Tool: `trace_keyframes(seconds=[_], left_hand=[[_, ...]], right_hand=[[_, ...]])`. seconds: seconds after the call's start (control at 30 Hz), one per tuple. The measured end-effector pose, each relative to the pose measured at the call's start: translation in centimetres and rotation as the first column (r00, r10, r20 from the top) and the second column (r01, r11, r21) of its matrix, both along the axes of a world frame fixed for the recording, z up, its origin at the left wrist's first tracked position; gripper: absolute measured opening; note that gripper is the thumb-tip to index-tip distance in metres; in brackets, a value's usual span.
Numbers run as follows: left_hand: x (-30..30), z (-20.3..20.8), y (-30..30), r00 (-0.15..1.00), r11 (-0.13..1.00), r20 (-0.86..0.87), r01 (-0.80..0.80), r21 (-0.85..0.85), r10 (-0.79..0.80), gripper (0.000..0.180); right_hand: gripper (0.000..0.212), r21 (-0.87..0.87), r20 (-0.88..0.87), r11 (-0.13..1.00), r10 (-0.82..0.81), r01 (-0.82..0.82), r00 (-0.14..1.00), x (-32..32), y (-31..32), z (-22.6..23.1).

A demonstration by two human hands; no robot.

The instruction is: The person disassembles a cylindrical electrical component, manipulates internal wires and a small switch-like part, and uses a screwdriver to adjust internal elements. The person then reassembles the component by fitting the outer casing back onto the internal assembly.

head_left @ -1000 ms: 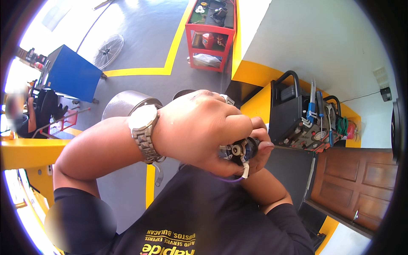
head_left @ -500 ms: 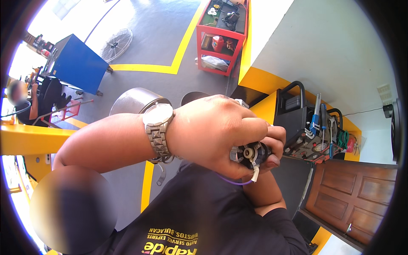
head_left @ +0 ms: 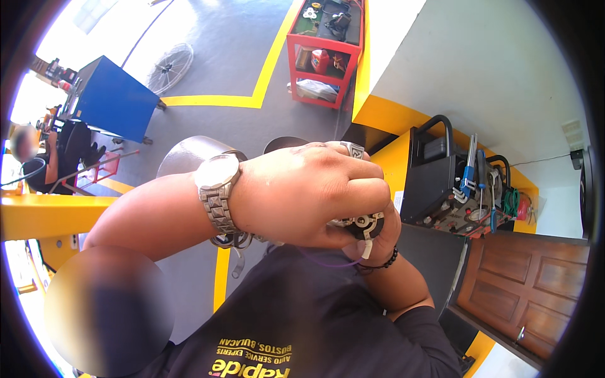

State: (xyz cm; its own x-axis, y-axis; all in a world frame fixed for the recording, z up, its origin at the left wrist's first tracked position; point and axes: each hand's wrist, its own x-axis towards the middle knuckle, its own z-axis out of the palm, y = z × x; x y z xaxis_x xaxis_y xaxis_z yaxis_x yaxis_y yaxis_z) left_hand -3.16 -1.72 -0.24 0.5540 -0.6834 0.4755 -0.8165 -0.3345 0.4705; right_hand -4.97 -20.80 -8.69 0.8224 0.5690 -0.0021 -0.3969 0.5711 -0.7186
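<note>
My left hand (head_left: pixel 309 195), with a steel watch (head_left: pixel 217 179) on its wrist and a ring on one finger, reaches across from the left. It is closed over a small round black part with a metal hub (head_left: pixel 365 223). A pale tab (head_left: pixel 367 248) sticks down from this part, and a thin purple wire (head_left: pixel 331 264) loops below the hands. From below and the right, my right hand (head_left: pixel 386 242), wearing a dark bead bracelet, grips the same part. Most of its fingers are hidden behind my left hand, as is much of the part.
A shiny metal cylinder (head_left: pixel 189 154) and a dark round object (head_left: pixel 283 145) show behind my left arm. Beyond stand a red tool cart (head_left: pixel 324 44), a blue cabinet (head_left: pixel 116 101) and a wire wheel cover (head_left: pixel 170 68). A black machine (head_left: pixel 435 183) stands right; another person sits far left.
Both hands have shifted slightly left. My right hand has turned, so its fingertips no longer show and its bracelet does. Less of the black part is visible.
</note>
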Motion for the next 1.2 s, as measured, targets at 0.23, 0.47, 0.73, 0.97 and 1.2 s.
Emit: trace_keyframes(seconds=[0.23, 0.47, 0.73, 0.97, 1.2], left_hand=[[0.1, -0.6, 0.1, 0.993, 0.997, -0.092, 0.080, -0.007, -0.081, 0.042], [0.3, -0.6, 0.4, 0.993, 0.996, -0.112, 0.053, 0.078, -0.044, 0.040], [0.5, 0.3, 0.7, 0.929, 0.993, -0.355, -0.073, 0.097, 0.103, 0.045], [0.8, -0.3, 0.4, 0.950, 0.997, -0.313, -0.025, -0.075, 0.001, 0.044], [1.0, 0.6, 0.8, 0.918, 0.993, -0.396, -0.039, -0.108, -0.007, 0.047]], right_hand=[[0.049, 0.182, -0.396, 0.907, 0.420, -0.379, 0.816, 1.7, -1.6, 1.0], [0.045, -0.052, -0.217, 0.957, 0.270, -0.287, 0.938, 1.4, -1.3, 1.5], [0.046, -0.098, 0.933, 0.768, -0.150, 0.633, 0.326, 2.7, -0.5, -2.8], [0.051, -0.037, 0.969, 0.772, -0.126, 0.634, 0.210, 3.4, -0.3, -4.1], [0.042, -0.003, 0.864, 0.898, -0.219, 0.440, 0.454, 3.5, 0.5, -3.2]])
